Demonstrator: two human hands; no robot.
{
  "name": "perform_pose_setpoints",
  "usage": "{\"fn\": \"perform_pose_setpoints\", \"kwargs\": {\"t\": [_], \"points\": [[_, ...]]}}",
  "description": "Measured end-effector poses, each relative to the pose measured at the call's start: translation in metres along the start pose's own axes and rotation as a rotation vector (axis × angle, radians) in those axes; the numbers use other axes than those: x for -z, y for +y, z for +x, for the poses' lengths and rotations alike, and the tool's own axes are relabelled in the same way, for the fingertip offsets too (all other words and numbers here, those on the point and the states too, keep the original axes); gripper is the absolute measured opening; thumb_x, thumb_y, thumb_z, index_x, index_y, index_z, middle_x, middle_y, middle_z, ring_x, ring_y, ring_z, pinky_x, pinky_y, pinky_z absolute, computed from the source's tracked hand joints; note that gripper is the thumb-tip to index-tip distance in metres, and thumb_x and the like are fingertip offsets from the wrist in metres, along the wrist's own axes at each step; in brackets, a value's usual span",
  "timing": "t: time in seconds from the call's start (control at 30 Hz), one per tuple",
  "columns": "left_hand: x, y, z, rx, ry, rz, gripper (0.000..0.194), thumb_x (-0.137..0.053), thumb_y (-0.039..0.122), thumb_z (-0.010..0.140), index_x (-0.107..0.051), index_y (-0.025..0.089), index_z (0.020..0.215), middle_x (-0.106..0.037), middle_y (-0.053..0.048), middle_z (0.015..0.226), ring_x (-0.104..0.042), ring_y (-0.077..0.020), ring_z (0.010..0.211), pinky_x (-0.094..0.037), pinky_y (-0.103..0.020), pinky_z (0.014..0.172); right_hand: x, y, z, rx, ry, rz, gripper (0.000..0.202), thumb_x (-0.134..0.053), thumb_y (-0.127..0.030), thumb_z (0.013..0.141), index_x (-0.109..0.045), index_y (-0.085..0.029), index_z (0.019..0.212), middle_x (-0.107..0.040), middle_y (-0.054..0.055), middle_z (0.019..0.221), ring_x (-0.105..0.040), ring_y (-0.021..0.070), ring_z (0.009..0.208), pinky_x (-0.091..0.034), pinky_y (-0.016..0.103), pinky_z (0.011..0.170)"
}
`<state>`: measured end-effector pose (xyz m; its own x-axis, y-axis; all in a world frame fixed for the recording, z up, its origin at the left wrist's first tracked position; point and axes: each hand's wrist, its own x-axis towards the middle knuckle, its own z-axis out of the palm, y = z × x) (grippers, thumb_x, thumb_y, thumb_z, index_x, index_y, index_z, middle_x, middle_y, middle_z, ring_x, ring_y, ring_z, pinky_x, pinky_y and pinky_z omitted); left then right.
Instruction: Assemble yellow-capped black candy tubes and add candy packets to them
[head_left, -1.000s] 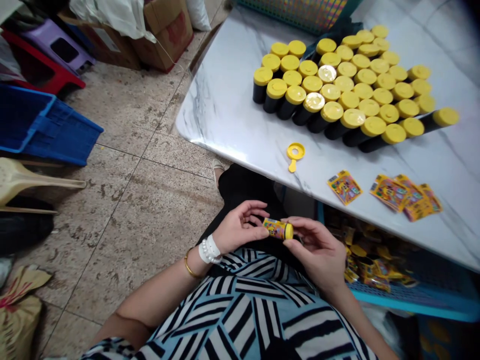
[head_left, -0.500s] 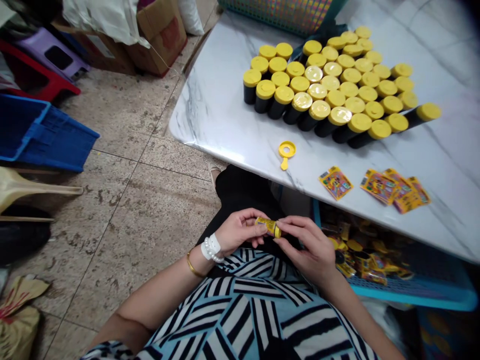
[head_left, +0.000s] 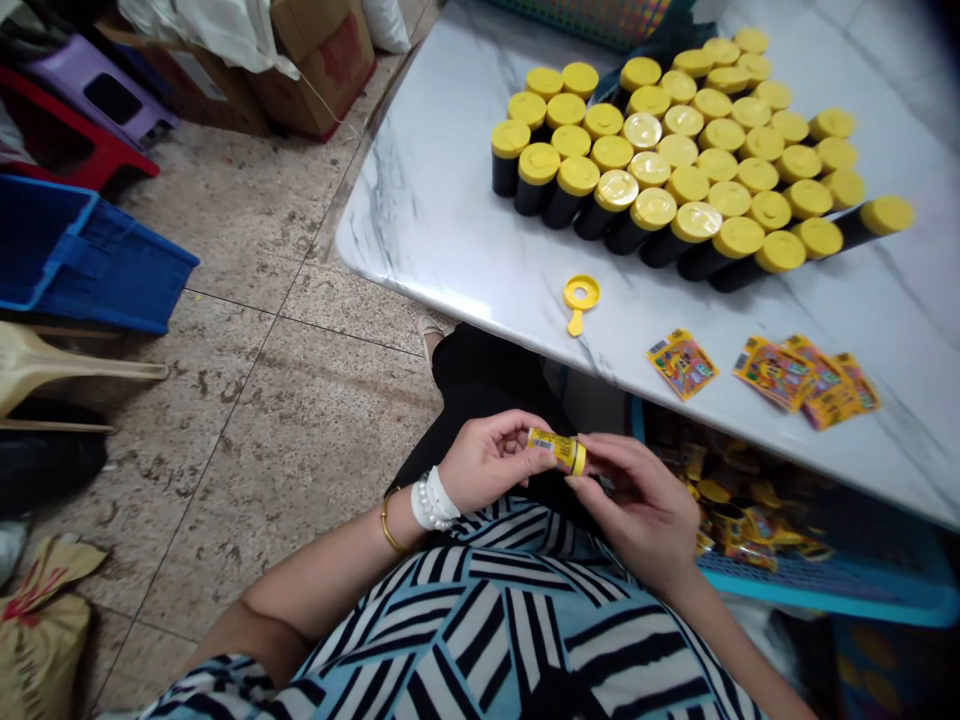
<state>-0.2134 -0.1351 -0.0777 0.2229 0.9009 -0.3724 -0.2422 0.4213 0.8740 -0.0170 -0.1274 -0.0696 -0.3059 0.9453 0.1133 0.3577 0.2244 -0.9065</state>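
Note:
Above my lap, my left hand (head_left: 499,458) grips a small canister (head_left: 551,445) wrapped in a yellow printed label. My right hand (head_left: 637,490) pinches its yellow-capped end between thumb and fingers. On the white marbled table (head_left: 420,210) ahead stand many black canisters with yellow lids (head_left: 686,185), packed close together. Nearer its edge lies a yellow ring with a tab (head_left: 581,293). To the right of that are a single printed label (head_left: 682,364) and a fanned group of several more labels (head_left: 806,380).
Under the table edge on my right, a blue basket (head_left: 885,590) holds yellow labelled canisters. A green basket (head_left: 592,15) stands at the table's back. To the left on the floor are a blue crate (head_left: 127,270), a purple stool (head_left: 97,85) and cardboard boxes (head_left: 315,60).
Both hands have shifted slightly to the right in view with the canister. Its capped end shows a little more between them. The table things appear shifted slightly because the view moved.

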Motion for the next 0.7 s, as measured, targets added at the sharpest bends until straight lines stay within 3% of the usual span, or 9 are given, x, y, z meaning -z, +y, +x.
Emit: {"fn": "perform_pose_setpoints", "kwargs": {"t": [0.1,0.17,0.23,0.37,0.47,0.53,0.6,0.7], "points": [[0.003,-0.001,0.003,0.082,-0.124,-0.014,0.034,-0.071,0.043,0.080,-0.065,0.013,0.095,-0.060,0.000,0.070,-0.050,-0.0069,0.052,-0.041,-0.019,0.050,0.009,0.006,0.004,0.308,-0.100,-0.175,0.047,-0.071,-0.008,0.079,-0.065,-0.028,0.120,-0.070,0.008,0.107,-0.069,0.0196,0.093,-0.061,0.033,0.079],[0.004,-0.005,0.005,0.093,-0.169,-0.064,0.034,-0.072,0.042,0.080,-0.064,0.013,0.094,-0.059,0.001,0.071,-0.051,-0.0073,0.055,-0.042,-0.019,0.053,0.010,0.010,0.006,0.389,-0.132,-0.195,0.048,-0.070,-0.005,0.079,-0.064,-0.027,0.121,-0.071,0.008,0.105,-0.069,0.0184,0.091,-0.061,0.031,0.079],[0.003,-0.012,0.006,0.048,-0.154,-0.072,0.031,-0.073,0.038,0.079,-0.064,0.012,0.093,-0.060,0.000,0.074,-0.052,-0.0078,0.061,-0.043,-0.020,0.059,0.006,0.012,0.005,0.328,-0.118,-0.142,0.044,-0.071,-0.006,0.078,-0.066,-0.025,0.118,-0.070,0.007,0.102,-0.069,0.0175,0.087,-0.061,0.029,0.073],[0.002,-0.024,0.007,-0.129,-0.082,0.083,0.025,-0.074,0.034,0.079,-0.068,0.014,0.092,-0.063,-0.002,0.080,-0.055,-0.0111,0.071,-0.045,-0.023,0.068,-0.008,0.010,-0.002,-0.023,-0.043,0.106,0.031,-0.069,-0.010,0.081,-0.069,-0.024,0.108,-0.063,0.005,0.097,-0.067,0.0142,0.078,-0.059,0.022,0.060],[0.005,-0.025,0.008,-0.260,-0.051,0.177,0.030,-0.079,0.035,0.074,-0.070,0.015,0.096,-0.066,-0.008,0.097,-0.061,-0.0181,0.090,-0.047,-0.029,0.084,-0.012,0.012,-0.006,-0.134,-0.052,0.213,0.030,-0.068,-0.012,0.082,-0.069,-0.026,0.108,-0.057,0.005,0.103,-0.066,0.0143,0.083,-0.061,0.025,0.065],[0.007,-0.023,0.009,-0.186,-0.075,0.086,0.040,-0.075,0.042,0.077,-0.066,0.016,0.107,-0.066,-0.009,0.097,-0.064,-0.0180,0.086,-0.050,-0.029,0.077,-0.011,0.015,-0.006,-0.108,-0.063,0.199,0.033,-0.068,-0.011,0.082,-0.068,-0.026,0.111,-0.056,0.006,0.105,-0.065,0.0156,0.088,-0.062,0.028,0.071],[0.008,-0.022,0.008,0.009,-0.118,-0.057,0.045,-0.066,0.048,0.084,-0.060,0.015,0.113,-0.065,-0.005,0.083,-0.061,-0.0130,0.064,-0.049,-0.024,0.058,-0.010,0.020,-0.006,-0.049,-0.060,0.125,0.037,-0.069,-0.010,0.081,-0.067,-0.026,0.114,-0.057,0.006,0.105,-0.064,0.0163,0.090,-0.062,0.029,0.072],[0.007,-0.023,0.003,0.161,-0.119,-0.129,0.039,-0.065,0.046,0.085,-0.058,0.013,0.106,-0.059,0.001,0.069,-0.053,-0.0076,0.050,-0.042,-0.019,0.048,-0.011,0.023,-0.005,0.032,-0.050,0.035,0.038,-0.073,-0.010,0.077,-0.069,-0.024,0.112,-0.061,0.007,0.101,-0.065,0.0165,0.086,-0.062,0.027,0.067]]}}
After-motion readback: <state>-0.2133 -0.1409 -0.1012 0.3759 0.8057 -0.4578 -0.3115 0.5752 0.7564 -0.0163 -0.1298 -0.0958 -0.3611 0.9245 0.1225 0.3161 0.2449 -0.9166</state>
